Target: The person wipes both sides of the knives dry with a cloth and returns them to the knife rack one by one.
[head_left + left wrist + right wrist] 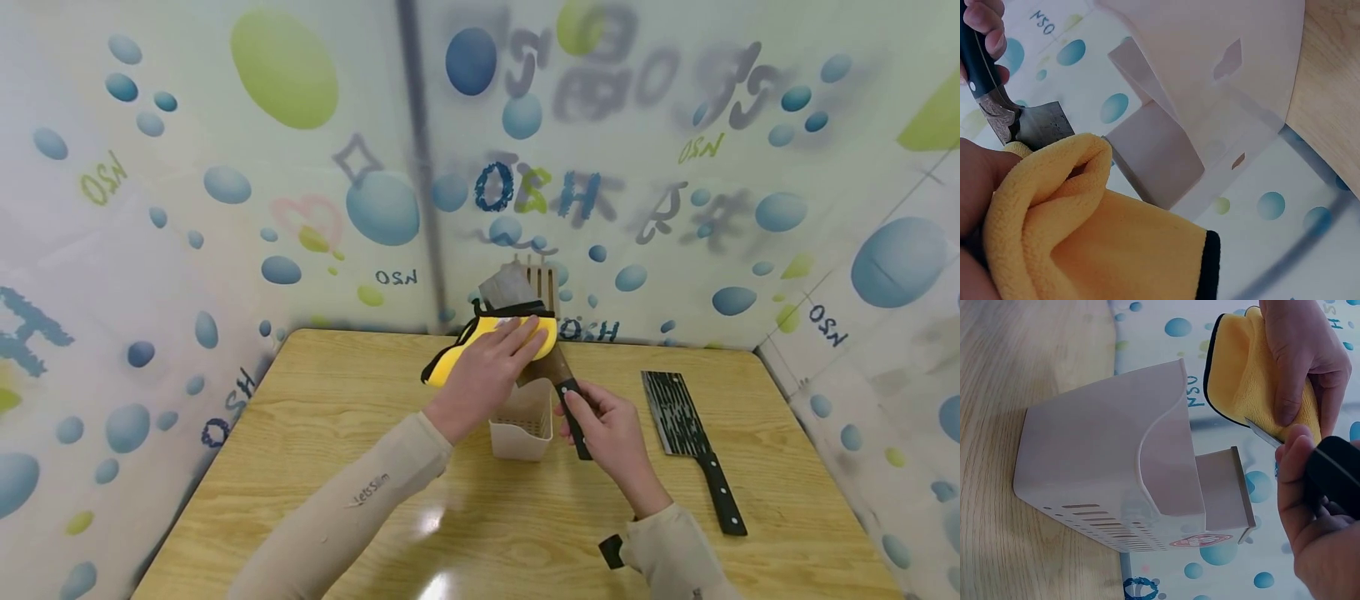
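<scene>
My right hand [611,433] grips the black riveted handle [573,417] of a knife, whose blade slants up and left. A folded yellow cloth [457,354] with black edging lies around the blade, and my left hand [491,371] pinches it there, thumb on one side and fingers on the other. Grey metal [510,287] shows above the cloth, with a slotted end [542,283] beside it; how they join is hidden. Just below the hands stands a whitish plastic holder [1104,437] with slots in its lower part and a smaller compartment attached.
A cleaver [686,425] with a black handle lies flat on the wooden table [337,400], right of my right hand. A patterned curtain [375,292] rises behind the table's far edge. A small black piece [611,551] shows at my right cuff.
</scene>
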Demonstrator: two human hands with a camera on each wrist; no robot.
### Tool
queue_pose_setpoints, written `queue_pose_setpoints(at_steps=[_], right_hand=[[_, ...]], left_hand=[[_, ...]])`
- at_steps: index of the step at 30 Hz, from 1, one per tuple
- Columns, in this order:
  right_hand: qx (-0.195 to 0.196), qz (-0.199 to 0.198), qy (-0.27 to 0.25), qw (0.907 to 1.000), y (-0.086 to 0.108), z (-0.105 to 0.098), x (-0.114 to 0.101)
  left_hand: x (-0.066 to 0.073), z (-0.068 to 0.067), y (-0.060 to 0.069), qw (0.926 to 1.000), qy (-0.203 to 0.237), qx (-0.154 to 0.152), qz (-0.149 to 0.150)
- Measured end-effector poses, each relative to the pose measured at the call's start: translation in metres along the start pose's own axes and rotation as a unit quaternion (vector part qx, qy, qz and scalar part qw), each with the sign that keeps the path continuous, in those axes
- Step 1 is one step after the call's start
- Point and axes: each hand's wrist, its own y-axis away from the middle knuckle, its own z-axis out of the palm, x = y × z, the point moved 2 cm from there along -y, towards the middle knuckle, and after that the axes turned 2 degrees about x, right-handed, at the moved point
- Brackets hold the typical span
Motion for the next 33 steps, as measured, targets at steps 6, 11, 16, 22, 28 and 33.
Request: queue_pose_setpoints(at_steps=[6,11,16,22,28,33], right_hand=[[0.003,-0.007,-0.006,1.0,0.0,0.0,-0.001],[0.006,-0.006,-0.011,0.9999,0.0,0.0,-0.003],[0.011,-0.006,-0.024,0.9996,0.0,-0.001,-0.003],[0.016,-0.006,-0.032,0.9993,-0.001,-0.002,-0.003],[0.018,-0.005,-0.034,0.9992,-0.003,-0.004,-0.005],[0.018,-0.007,-0.036,0.9992,-0.004,-0.005,-0.006]], left_hand=[[0.001,-0.001,0.002,1.0,0.0,0.0,0.006],[0.001,-0.001,0.004,0.9998,-0.011,0.004,0.015],[0.002,0.0,0.008,0.9996,-0.017,-0.015,0.018],[0.004,0.0,0.013,0.9989,-0.026,-0.032,0.024],[0.005,-0.001,0.015,0.9986,-0.031,-0.03,0.031],[0.004,-0.001,0.016,0.9985,-0.028,-0.038,0.03]])
